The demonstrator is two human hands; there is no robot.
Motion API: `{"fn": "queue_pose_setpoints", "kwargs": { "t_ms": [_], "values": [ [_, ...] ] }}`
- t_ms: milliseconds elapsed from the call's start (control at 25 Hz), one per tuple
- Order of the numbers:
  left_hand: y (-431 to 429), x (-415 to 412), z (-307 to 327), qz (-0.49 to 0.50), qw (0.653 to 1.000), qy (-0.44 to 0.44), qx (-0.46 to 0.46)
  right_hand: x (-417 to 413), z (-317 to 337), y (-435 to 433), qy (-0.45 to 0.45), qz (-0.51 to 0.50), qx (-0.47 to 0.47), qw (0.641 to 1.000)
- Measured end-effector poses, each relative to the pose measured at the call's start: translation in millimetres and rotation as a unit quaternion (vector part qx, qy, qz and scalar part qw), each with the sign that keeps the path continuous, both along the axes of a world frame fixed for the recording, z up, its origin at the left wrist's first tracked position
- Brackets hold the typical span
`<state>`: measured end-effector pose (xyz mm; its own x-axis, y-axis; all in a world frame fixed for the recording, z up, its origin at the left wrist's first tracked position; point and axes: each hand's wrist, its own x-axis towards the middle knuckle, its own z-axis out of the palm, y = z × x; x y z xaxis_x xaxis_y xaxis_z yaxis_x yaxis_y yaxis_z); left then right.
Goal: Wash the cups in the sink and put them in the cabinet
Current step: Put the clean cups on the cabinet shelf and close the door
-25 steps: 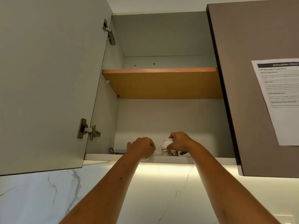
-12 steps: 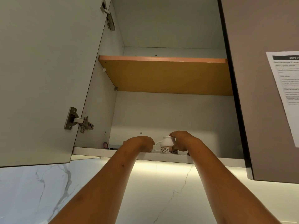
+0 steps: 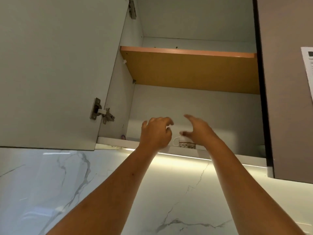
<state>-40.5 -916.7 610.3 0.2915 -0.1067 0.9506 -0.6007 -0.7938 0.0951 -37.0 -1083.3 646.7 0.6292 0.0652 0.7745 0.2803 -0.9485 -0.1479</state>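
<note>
Marble-veined wall panelling (image 3: 50,184), white with grey veins, lies below the cup, lit along its top by a warm light strip (image 3: 177,156) under the cabinet (image 3: 194,107). Item, cup (image 3: 185,144): white, with a dark patterned band round its lower body and its handle turned to the left, standing on the cabinet's bottom board near the front edge; its top and right side are hidden behind the right hand. Item, right hand (image 3: 199,131): directly over and in front of the cup, fingers spread and arched, gripping nothing; motion blur hides whether the thumb meets the rim. Item, left hand (image 3: 155,133): just left of the cup, fingers loosely curled; a small white patch shows at its fingertips, too blurred to identify, so whether it grips anything cannot be told. Item, orange shelf (image 3: 191,70): well above the cup, seen from underneath. Item, open door (image 3: 50,65): far left of the cup, pale grey, with a metal hinge (image 3: 101,111); a second hinge above is cut off by the frame. Item, small purplish object (image 3: 123,136): left of the cup against the cabinet side wall, too small to make out. Item, closed door (image 3: 288,99): right of the cup, brown-grey, carrying a printed sheet (image 3: 307,68) cut off at the frame edge, its text unreadable.
</note>
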Motion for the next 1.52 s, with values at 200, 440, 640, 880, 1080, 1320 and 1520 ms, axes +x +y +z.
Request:
{"fn": "queue_pose_setpoints", "kwargs": {
  "t_ms": [200, 440, 640, 880, 1080, 1320, 1520],
  "values": [
    [75, -28, -86, -0.036, 0.988, -0.151, -0.006, -52, -85, 101, -0.288, 0.277, 0.121, 0.909],
    [233, -55, -286, 0.096, 0.976, 0.163, -0.109, -14, -296, 261, -0.052, 0.401, 0.111, 0.908],
    [331, -79, -423, 0.162, 0.838, 0.433, -0.29, 36, -453, 346, 0.323, 0.346, 0.062, 0.879],
    [371, -73, -493, 0.182, 0.734, 0.575, -0.313, 34, -545, 411, 0.502, 0.248, -0.111, 0.821],
    [378, -64, -508, 0.151, 0.693, 0.641, -0.292, 32, -563, 429, 0.488, 0.224, -0.122, 0.835],
    [375, -50, -513, 0.14, 0.692, 0.646, -0.288, 39, -557, 422, 0.469, 0.231, -0.127, 0.843],
    [350, -39, -478, 0.109, 0.735, 0.623, -0.243, 41, -493, 411, 0.42, 0.253, -0.093, 0.867]
  ]
}}
